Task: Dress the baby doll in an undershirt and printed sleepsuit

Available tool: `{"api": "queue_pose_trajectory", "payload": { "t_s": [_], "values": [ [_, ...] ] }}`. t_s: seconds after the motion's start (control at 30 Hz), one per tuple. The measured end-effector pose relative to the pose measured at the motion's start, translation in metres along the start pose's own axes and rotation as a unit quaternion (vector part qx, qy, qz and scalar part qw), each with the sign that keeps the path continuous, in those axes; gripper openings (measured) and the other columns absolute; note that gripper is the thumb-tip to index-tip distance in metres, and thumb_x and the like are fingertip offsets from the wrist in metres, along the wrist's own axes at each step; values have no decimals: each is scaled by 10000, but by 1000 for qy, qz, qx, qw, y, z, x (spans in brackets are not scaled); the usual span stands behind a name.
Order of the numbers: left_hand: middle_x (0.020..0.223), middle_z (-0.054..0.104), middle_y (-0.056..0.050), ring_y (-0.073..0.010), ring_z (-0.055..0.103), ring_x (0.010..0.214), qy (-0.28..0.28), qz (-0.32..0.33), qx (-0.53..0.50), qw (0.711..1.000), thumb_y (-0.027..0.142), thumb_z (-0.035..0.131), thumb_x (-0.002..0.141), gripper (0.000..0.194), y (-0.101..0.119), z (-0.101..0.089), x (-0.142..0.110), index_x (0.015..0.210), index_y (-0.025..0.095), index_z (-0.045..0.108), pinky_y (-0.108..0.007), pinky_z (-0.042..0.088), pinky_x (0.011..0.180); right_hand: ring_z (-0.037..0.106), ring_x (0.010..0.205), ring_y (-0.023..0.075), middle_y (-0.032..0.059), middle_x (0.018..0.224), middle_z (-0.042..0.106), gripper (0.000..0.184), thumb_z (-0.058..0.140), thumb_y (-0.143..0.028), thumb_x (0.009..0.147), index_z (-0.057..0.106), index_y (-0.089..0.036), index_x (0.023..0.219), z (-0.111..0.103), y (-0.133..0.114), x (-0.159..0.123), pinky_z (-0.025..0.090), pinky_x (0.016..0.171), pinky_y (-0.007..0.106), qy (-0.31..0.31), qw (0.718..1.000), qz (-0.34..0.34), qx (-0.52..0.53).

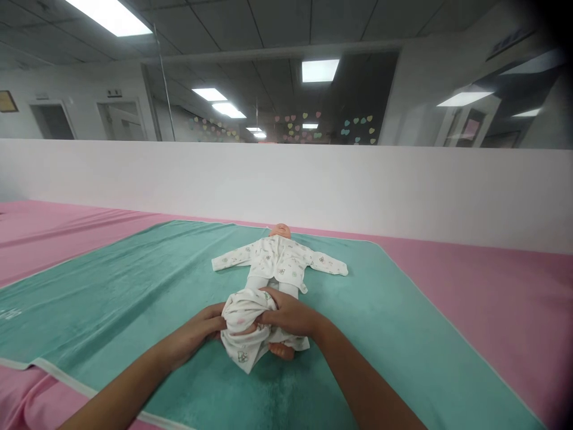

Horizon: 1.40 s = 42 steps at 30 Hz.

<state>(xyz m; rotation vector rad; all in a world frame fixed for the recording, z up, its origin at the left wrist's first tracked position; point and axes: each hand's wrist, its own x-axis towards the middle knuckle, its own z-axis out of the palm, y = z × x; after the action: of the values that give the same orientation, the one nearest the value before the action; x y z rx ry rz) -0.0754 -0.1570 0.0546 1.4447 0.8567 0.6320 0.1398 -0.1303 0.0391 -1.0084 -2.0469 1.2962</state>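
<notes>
A baby doll (280,229) lies on its back on a teal towel (147,286), its head at the far end. It wears a white printed top (278,258) with both sleeves stretched out sideways. White printed pants (242,352) are bunched around its lower legs, and one bare foot (282,351) shows beneath the cloth. From the left, my left hand (199,331) grips the side of the bunched pants, its fingertips partly hidden by the fabric. My right hand (293,313) reaches across the legs and is closed on the pants' upper folds, thumb and fingers in the cloth.
Pink fabric (505,280) covers the surface around the towel. A low white wall (286,185) runs along the far side, with large glass panes (277,95) above it. Towel creases (111,322) run across the left side.
</notes>
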Motion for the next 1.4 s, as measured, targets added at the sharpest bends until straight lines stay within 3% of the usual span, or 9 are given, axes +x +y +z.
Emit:
{"api": "queue_pose_trajectory", "payload": {
  "t_s": [0.27,0.43,0.57,0.77,0.9,0.97,1.07,1.2,1.4],
  "values": [
    [1030,647,-107,-251,588,897,102,-17,-80,992,473,562,746,509,-29,1,16,1115,122,587,-345,449,800,519,1000,232,41,1109,557,493,563,-500,740,485,-254,1161,7,4,1,418,805,340,48,998,-1,-41],
    [1031,635,-108,-230,576,915,26,5,-101,994,407,578,767,448,-26,-4,13,1113,122,579,-337,422,837,513,1018,235,31,1161,530,687,708,-357,614,418,-290,1233,2,4,-1,441,790,324,-10,998,-40,-45],
    [919,639,-80,-203,575,833,66,27,-116,991,406,571,774,373,-41,-13,16,1028,134,595,-308,435,752,518,1013,229,28,1171,526,772,702,-269,591,356,-309,1280,3,5,-1,451,749,297,-17,996,-52,-71],
    [740,582,-12,-146,544,708,118,51,-142,981,348,549,799,189,-57,-18,21,842,166,571,-241,418,621,550,958,222,2,1100,588,594,558,-263,706,375,-330,1267,28,12,7,414,759,308,122,970,-86,-192],
    [943,605,-45,-179,568,832,67,59,-149,985,245,606,743,295,-51,-16,16,1027,197,543,-292,446,735,567,870,217,5,1003,619,528,507,-229,712,414,-318,1223,40,12,9,387,690,296,207,944,-35,-254],
    [1091,573,-68,-232,548,967,41,68,-122,989,192,666,666,504,-50,-15,15,1136,217,487,-333,443,804,565,835,213,13,979,623,494,490,-231,717,430,-295,1204,42,10,8,372,659,284,223,939,-20,-262],
    [1200,525,-82,-274,487,1085,73,88,-22,993,191,711,599,626,-53,-14,18,1173,207,461,-336,442,834,562,768,200,22,923,633,424,476,-235,728,475,-262,1151,42,9,8,350,609,269,229,937,-23,-264],
    [1079,603,-66,-266,527,1009,154,74,131,977,269,657,629,502,-56,-14,25,1102,170,518,-335,448,815,564,754,190,11,885,639,425,496,-232,719,484,-273,1143,38,14,9,366,618,261,225,943,-36,-241],
    [722,633,-3,-222,580,751,277,51,238,930,336,538,641,225,-60,-18,36,785,168,577,-298,452,640,557,832,184,-8,951,626,432,551,-194,686,524,-279,1109,21,16,7,407,692,259,167,969,-83,-160]
  ]
}}
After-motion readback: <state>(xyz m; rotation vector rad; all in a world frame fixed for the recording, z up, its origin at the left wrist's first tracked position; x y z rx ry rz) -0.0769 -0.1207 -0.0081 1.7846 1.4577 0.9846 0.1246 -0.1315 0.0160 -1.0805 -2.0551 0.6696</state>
